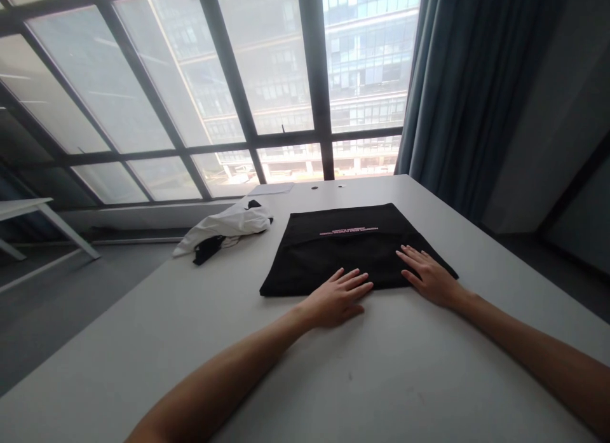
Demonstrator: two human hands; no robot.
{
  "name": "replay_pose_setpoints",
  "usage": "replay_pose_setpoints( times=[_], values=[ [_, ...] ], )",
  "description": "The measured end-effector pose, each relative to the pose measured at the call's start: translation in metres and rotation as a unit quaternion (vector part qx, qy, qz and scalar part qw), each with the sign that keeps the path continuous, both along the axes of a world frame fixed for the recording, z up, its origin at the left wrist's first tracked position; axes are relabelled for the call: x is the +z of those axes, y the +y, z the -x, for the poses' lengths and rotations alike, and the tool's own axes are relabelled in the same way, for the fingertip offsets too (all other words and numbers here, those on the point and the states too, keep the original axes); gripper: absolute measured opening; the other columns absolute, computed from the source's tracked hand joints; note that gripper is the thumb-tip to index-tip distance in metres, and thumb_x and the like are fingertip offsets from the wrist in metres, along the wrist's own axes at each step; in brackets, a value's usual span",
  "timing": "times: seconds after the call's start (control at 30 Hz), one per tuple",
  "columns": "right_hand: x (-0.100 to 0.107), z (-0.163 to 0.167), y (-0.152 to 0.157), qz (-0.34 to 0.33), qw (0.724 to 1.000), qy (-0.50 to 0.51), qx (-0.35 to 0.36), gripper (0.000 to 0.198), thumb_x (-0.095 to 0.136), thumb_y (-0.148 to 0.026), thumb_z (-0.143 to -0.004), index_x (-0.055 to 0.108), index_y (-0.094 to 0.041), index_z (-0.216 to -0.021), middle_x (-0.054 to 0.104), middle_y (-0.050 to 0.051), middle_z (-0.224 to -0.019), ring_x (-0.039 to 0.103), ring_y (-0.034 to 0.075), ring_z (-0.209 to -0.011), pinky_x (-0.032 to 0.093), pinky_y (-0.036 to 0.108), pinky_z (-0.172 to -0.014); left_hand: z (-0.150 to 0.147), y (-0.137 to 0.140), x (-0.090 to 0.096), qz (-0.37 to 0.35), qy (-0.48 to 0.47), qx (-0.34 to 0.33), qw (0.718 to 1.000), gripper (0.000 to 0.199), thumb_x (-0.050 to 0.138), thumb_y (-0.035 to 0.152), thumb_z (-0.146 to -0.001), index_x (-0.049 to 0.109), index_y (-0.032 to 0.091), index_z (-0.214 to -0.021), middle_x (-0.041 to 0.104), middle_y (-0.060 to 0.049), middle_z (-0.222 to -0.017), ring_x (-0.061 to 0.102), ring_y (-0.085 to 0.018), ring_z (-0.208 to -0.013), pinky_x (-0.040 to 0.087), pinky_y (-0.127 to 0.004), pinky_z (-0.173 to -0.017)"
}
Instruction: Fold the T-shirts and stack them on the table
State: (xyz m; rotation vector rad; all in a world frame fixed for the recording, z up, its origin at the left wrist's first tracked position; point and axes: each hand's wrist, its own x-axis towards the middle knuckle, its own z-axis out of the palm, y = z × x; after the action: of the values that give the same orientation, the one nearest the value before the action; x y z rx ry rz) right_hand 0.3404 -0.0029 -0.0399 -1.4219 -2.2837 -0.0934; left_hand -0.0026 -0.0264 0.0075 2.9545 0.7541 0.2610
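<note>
A black folded cloth item (pixel 328 258) lies flat on the white table (pixel 229 373), with a line of pink lettering across its upper part. It could be a garment or a bag; I cannot tell which. My left hand (pixel 337 297) rests palm down at its near edge, fingers spread over the fabric and the thumb towards the tabletop. On its near right part lies my right hand (pixel 426 274), also palm down with the fingers apart. Neither hand grips anything.
Left of the black cloth lies a crumpled white and black cloth (pixel 229 227). A flat pale sheet (pixel 271 189) and a small dark disc (pixel 314 187) are at the table's far end. Windows stand beyond, a blue curtain (pixel 457 100) at right, another white table (pixel 28 206) at left.
</note>
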Motion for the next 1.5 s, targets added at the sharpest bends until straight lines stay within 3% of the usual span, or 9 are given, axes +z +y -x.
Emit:
replay_pose_setpoints(
  times=[0.17, 0.3, 0.47, 0.63, 0.9, 1.03, 1.2, 1.37, 1.5],
  values=[
    [-0.001, -0.002, 0.0, -0.017, 1.0, 0.01, -0.015, 0.059, 0.034, -0.049, -0.106, 0.041, -0.023, -0.158, 0.035, 0.01, -0.165, 0.028, 0.027, -0.154, 0.027, 0.054, -0.124, 0.035, 0.026, 0.006, -0.011, -0.016, 0.117, 0.993, 0.055, 0.035, 0.051, -0.109, 0.035, 0.031, -0.16, 0.037, -0.005, -0.165, 0.026, -0.024, -0.156, 0.021, -0.051, -0.126],
    [-0.009, -0.005, 0.004, 0.018, 0.999, -0.01, -0.028, 0.058, 0.035, -0.053, -0.105, 0.048, -0.025, -0.154, 0.044, 0.01, -0.16, 0.033, 0.029, -0.152, 0.03, 0.056, -0.122, 0.069, 0.044, -0.003, 0.031, 0.026, 0.225, 0.974, 0.056, 0.026, 0.051, -0.11, 0.035, 0.029, -0.16, 0.031, -0.008, -0.167, 0.02, -0.029, -0.157, 0.02, -0.06, -0.123],
    [-0.013, -0.006, 0.006, 0.029, 0.999, -0.013, -0.026, 0.057, 0.036, -0.053, -0.105, 0.049, -0.026, -0.154, 0.043, 0.009, -0.16, 0.035, 0.029, -0.151, 0.031, 0.056, -0.121, 0.102, 0.036, -0.019, 0.021, 0.035, 0.241, 0.97, 0.058, 0.027, 0.055, -0.109, 0.028, 0.032, -0.163, 0.026, -0.007, -0.169, 0.017, -0.028, -0.158, 0.019, -0.056, -0.124],
    [-0.012, -0.006, 0.006, 0.036, 0.999, -0.01, -0.035, 0.058, 0.035, -0.054, -0.105, 0.05, -0.026, -0.153, 0.045, 0.009, -0.16, 0.036, 0.029, -0.151, 0.031, 0.056, -0.122, 0.134, 0.019, -0.019, -0.006, 0.041, 0.261, 0.964, 0.063, 0.029, 0.058, -0.108, 0.024, 0.03, -0.164, 0.024, -0.006, -0.169, 0.02, -0.026, -0.157, 0.021, -0.052, -0.125],
    [-0.004, -0.028, 0.005, 0.035, 0.999, 0.002, 0.029, 0.059, 0.044, -0.053, -0.103, 0.048, -0.025, -0.154, 0.044, 0.01, -0.16, 0.035, 0.03, -0.151, 0.032, 0.058, -0.122, 0.197, 0.012, -0.017, 0.019, 0.02, 0.238, 0.971, 0.068, 0.043, 0.056, -0.106, 0.025, 0.027, -0.164, 0.029, -0.008, -0.168, 0.025, -0.026, -0.156, 0.026, -0.048, -0.126],
    [0.0, -0.052, -0.001, 0.036, 0.996, -0.033, 0.075, 0.063, 0.056, -0.054, -0.098, 0.048, -0.029, -0.154, 0.044, 0.009, -0.16, 0.037, 0.033, -0.15, 0.034, 0.061, -0.12, 0.218, 0.01, -0.007, -0.005, 0.0, 0.19, 0.982, 0.058, 0.054, 0.045, -0.104, 0.041, 0.028, -0.158, 0.041, -0.008, -0.163, 0.038, -0.026, -0.151, 0.037, -0.047, -0.122],
    [0.004, -0.074, -0.008, -0.017, 0.994, -0.051, 0.093, 0.049, 0.058, -0.048, -0.097, 0.063, -0.029, -0.142, 0.056, 0.007, -0.152, 0.053, 0.034, -0.139, 0.042, 0.057, -0.117, 0.218, 0.013, 0.007, -0.079, -0.002, 0.12, 0.99, 0.039, 0.06, 0.034, -0.102, 0.061, 0.029, -0.14, 0.062, -0.007, -0.142, 0.053, -0.026, -0.139, 0.048, -0.048, -0.115],
    [0.007, -0.081, -0.014, -0.048, 0.988, -0.083, 0.121, 0.04, 0.049, -0.029, -0.098, 0.07, -0.029, -0.133, 0.068, 0.006, -0.138, 0.065, 0.029, -0.125, 0.051, 0.051, -0.11, 0.214, 0.014, 0.009, -0.092, 0.026, 0.083, 0.992, 0.038, 0.048, 0.021, -0.105, 0.06, 0.027, -0.141, 0.066, -0.008, -0.137, 0.063, -0.024, -0.127, 0.054, -0.044, -0.11],
    [0.005, -0.081, -0.019, -0.053, 0.99, -0.111, 0.064, 0.049, 0.041, -0.017, -0.095, 0.068, -0.024, -0.136, 0.068, 0.009, -0.138, 0.066, 0.031, -0.123, 0.054, 0.053, -0.104, 0.211, 0.012, 0.008, -0.11, 0.026, 0.094, 0.989, 0.049, 0.039, 0.009, -0.103, 0.057, 0.027, -0.145, 0.065, -0.008, -0.14, 0.062, -0.023, -0.129, 0.054, -0.043, -0.11]
  ],
)
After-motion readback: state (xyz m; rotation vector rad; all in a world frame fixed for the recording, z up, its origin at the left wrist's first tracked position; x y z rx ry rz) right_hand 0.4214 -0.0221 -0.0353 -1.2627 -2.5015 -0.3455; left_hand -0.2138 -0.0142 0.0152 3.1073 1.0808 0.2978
